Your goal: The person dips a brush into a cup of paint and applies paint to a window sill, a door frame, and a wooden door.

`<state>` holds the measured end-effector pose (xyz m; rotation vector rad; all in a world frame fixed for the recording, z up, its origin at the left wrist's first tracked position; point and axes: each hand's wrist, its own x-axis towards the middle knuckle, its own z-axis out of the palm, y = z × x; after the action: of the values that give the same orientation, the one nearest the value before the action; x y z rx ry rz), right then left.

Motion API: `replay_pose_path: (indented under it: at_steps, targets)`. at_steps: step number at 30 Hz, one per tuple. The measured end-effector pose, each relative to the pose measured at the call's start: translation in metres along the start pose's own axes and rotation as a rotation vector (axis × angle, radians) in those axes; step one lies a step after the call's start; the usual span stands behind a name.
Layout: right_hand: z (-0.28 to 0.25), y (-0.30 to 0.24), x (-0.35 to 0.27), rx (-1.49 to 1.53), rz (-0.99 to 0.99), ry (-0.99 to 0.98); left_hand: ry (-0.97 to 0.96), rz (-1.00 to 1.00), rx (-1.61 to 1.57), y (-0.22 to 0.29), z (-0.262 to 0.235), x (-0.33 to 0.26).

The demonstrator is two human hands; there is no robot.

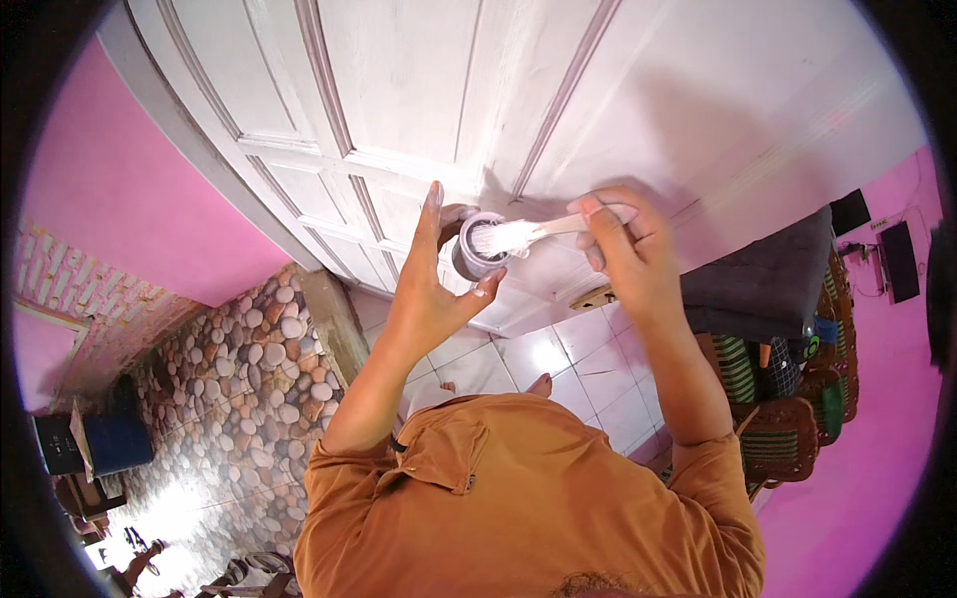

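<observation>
While the left hand (431, 289) cups a small, likely light paint tin (477, 247) by its wall, the right hand (623, 254) pinches the stiff brush (518, 236) handle, its soft bristles dipping into the tin between both hands.

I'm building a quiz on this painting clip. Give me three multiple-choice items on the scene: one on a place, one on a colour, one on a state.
1. Where are the bristles of the paintbrush?
A. At the mouth of the small paint can
B. On the tiled floor
C. Pressed against the pink wall

2. What colour is the panelled door?
A. Brown
B. White
C. Green

3. How is the can supported?
A. Standing on the floor
B. Hanging from the door
C. Held up in the left hand

Answers:
1 A, the white bristles lie across the can's rim, the handle in the right hand.
2 B, its panels are white.
3 C, the fingers wrap around it in the air.
</observation>
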<state>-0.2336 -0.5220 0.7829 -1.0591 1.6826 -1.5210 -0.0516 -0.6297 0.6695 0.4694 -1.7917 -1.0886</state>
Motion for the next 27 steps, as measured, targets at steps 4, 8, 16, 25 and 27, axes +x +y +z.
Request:
replay_pose_path:
  at_steps: [4,8,16,25,27]
  targets:
    - [-0.015,-0.018,0.001,0.094,-0.145,0.135,0.012,0.088,0.001,0.023,0.007,0.025]
    - [-0.027,-0.035,0.002,0.112,-0.154,0.198,0.041,0.132,0.015,0.038,0.014,0.042]
    - [-0.041,-0.040,0.004,0.270,-0.225,0.320,0.078,0.165,0.064,0.055,0.027,0.061]
    - [-0.039,-0.062,0.022,0.270,-0.479,0.407,0.116,0.152,0.093,0.061,0.029,0.076]
    - [-0.034,-0.068,0.026,0.242,-0.525,0.405,0.114,0.138,0.066,0.060,0.029,0.075]
